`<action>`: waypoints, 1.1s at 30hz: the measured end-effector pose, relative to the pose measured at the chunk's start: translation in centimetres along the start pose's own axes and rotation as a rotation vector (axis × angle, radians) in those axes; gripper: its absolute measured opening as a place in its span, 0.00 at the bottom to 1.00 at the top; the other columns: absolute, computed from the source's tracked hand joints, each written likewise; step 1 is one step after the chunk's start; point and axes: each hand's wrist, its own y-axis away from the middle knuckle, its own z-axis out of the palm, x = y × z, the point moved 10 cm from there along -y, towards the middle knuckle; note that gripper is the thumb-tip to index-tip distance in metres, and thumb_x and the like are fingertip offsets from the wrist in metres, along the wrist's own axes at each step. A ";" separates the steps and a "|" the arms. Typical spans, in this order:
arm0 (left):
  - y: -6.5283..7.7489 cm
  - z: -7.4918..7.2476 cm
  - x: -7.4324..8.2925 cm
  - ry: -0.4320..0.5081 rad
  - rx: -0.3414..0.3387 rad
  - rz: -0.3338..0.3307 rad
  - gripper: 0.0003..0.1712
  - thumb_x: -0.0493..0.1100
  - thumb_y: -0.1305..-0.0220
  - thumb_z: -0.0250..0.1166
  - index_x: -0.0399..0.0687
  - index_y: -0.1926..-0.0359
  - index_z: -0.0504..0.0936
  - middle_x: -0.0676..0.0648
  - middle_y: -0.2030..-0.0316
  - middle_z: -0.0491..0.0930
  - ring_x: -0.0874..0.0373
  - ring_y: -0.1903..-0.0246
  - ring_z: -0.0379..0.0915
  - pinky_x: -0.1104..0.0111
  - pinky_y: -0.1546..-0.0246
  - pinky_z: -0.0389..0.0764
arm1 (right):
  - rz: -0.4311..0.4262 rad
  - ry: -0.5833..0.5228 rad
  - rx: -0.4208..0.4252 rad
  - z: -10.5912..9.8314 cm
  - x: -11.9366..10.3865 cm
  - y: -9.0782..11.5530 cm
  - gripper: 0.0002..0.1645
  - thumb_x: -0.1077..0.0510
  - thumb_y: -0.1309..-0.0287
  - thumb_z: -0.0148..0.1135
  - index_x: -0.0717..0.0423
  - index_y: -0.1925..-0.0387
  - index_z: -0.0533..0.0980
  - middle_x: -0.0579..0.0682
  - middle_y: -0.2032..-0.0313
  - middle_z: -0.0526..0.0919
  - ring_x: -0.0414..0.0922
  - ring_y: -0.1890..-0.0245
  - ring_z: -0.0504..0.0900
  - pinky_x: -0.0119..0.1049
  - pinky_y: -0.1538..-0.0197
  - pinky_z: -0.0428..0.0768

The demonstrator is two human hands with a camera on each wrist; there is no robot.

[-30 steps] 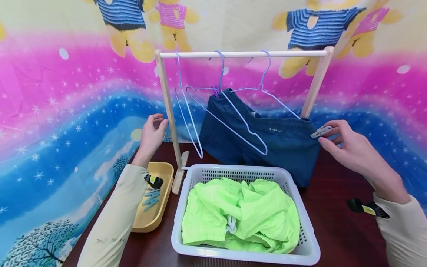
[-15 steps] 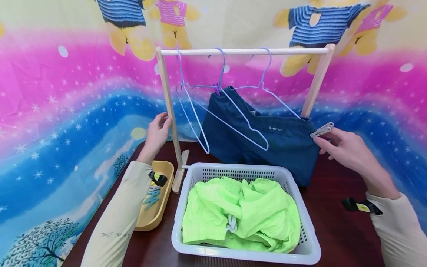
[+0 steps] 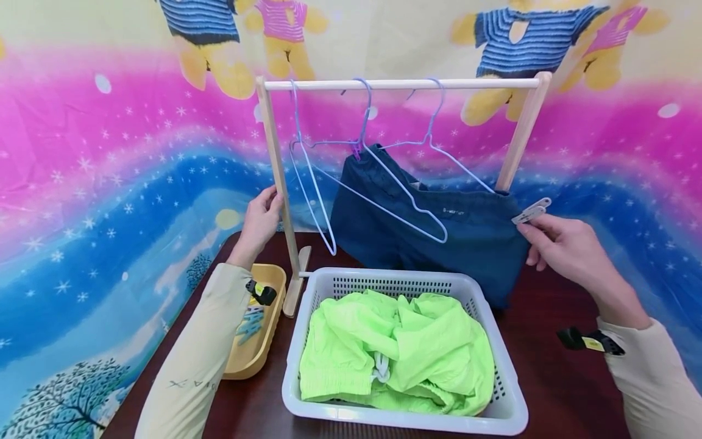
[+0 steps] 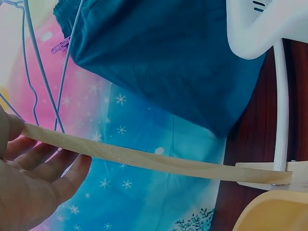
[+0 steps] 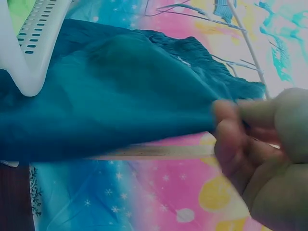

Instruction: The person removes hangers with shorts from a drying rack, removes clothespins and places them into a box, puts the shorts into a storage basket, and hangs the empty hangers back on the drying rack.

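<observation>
In the head view, dark teal shorts [image 3: 428,231] hang from a lilac wire hanger [image 3: 436,134], with a purple clothespin [image 3: 356,149] near their left corner. My right hand [image 3: 567,247] pinches the shorts' right side between thumb and fingertips. A white, printed clip that looks like a clothespin [image 3: 532,211] sticks out just above those fingers; it cannot be made out in the right wrist view, where the cloth [image 5: 120,101] tapers to my fingertips [image 5: 222,111]. My left hand [image 3: 261,219] grips the rack's left wooden post [image 3: 281,177], fingers behind it [image 4: 77,168].
Two more wire hangers [image 3: 315,189] hang from the rack's bar [image 3: 400,85]. A white perforated basket [image 3: 384,277] with bright green clothing [image 3: 400,347] stands in front. At left, a yellow tray [image 3: 278,280] contains blue clothespins [image 3: 251,323]. A patterned curtain [image 3: 137,183] backs the table [image 3: 559,366].
My left hand has moved right onto the post and now grips it. My right hand has slid slightly down from the white clip. The hangers on the left have swung a little.
</observation>
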 end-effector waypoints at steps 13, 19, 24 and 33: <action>0.0 0.0 -0.2 -0.002 -0.006 0.010 0.27 0.51 0.23 0.46 0.46 0.30 0.66 0.36 0.42 0.75 0.43 0.42 0.74 0.50 0.43 0.78 | -0.148 -0.378 0.260 -3.3 -1.6 0.9 0.17 0.62 0.29 0.51 0.71 0.48 0.77 0.58 0.83 0.77 0.31 0.64 0.88 0.15 0.68 0.76; 0.1 -0.1 -0.1 -0.013 -0.015 0.012 0.27 0.51 0.23 0.46 0.46 0.30 0.66 0.36 0.42 0.75 0.43 0.43 0.74 0.50 0.44 0.78 | -0.165 -0.470 0.362 -4.3 -2.2 1.5 0.17 0.65 0.31 0.52 0.73 0.46 0.76 0.57 0.85 0.71 0.34 0.64 0.88 0.21 0.60 0.80; 0.1 0.1 -0.2 -0.018 -0.026 0.008 0.27 0.51 0.23 0.45 0.46 0.30 0.65 0.36 0.40 0.74 0.43 0.42 0.73 0.50 0.45 0.78 | -0.189 -0.404 0.476 -5.6 -2.8 1.9 0.15 0.63 0.30 0.53 0.74 0.55 0.79 0.54 0.88 0.69 0.31 0.63 0.87 0.19 0.83 0.64; 0.1 0.1 -0.1 -0.014 -0.032 0.001 0.26 0.50 0.22 0.45 0.47 0.30 0.65 0.38 0.39 0.74 0.44 0.41 0.72 0.49 0.43 0.77 | -0.187 -0.360 0.605 -7.7 -3.3 2.7 0.18 0.61 0.29 0.52 0.77 0.63 0.77 0.49 0.87 0.66 0.28 0.63 0.86 0.16 0.59 0.78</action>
